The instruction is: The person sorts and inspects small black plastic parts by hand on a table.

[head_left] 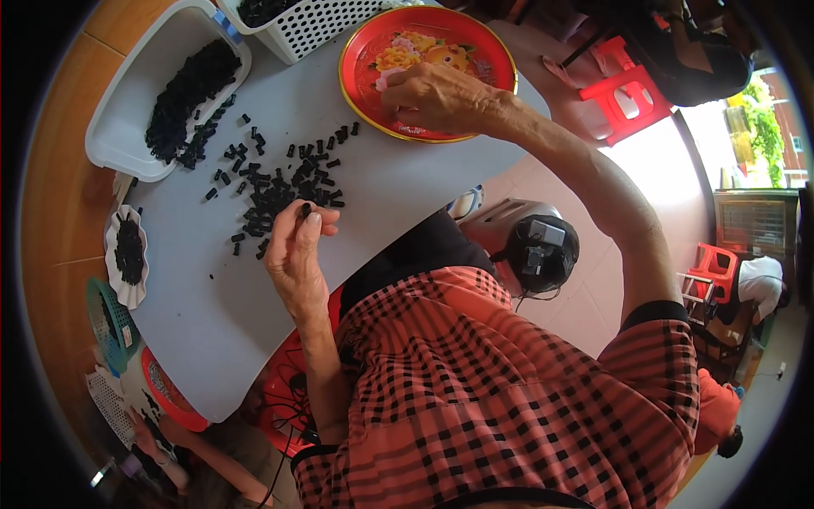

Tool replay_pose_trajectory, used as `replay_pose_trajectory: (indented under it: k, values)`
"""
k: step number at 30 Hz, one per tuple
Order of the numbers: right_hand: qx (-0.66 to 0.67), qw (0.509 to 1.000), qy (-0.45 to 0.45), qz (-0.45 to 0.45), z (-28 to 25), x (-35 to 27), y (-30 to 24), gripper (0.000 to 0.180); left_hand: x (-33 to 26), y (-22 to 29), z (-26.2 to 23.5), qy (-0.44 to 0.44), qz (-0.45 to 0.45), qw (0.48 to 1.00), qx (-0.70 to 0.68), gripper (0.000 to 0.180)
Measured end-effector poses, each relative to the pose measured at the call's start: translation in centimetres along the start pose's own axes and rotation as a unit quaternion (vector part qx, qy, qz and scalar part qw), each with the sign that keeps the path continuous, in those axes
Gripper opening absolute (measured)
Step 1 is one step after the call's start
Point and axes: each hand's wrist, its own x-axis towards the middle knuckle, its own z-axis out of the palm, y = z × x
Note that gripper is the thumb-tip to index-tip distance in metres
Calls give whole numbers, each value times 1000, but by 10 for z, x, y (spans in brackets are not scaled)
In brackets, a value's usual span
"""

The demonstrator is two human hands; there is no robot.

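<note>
Left of centre in the frame, holding the left hand [295, 254] over a pale grey tabletop [186, 314], clamping thumb and fingers together on one small black cylindrical piece [306, 209]. Just above and left of that grip, lying in a loose scatter across the tabletop, many matching black pieces [275, 193]. At top centre, holding the right hand [445, 92] over a round red tray [360, 85] with a gold rim and flower print, bending the fingers downward; not being able to tell, with fingertips partly hidden, between an empty and a loaded grip, though possibly touching the tray. At upper left, heaping up more black parts inside a white plastic tub [119, 110], and standing beside it, a white perforated basket [322, 34]. Along the left edge, holding further dark parts, a scalloped white dish [113, 254]; sitting below it, a green mesh basket [119, 322].
</note>
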Motion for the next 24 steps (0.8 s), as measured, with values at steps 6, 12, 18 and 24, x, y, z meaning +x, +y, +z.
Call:
replay_pose_trajectory:
  k: [6,12,18,24]
  values:
    - [121,987,92,50,-9,15,-22,8,3,6,9,-13,-74,991,-110,18]
    - [299,954,1,30,7,45,-80,11,4,6,4,-8,-70,990,-120,21]
    - [301,953,-23,-34,14,56,-92,16,3,4,-5,-9,-48,993,-108,22]
    - [268,961,-40,-58,16,61,-101,16,1,0,-13,-18,-54,994,-97,21]
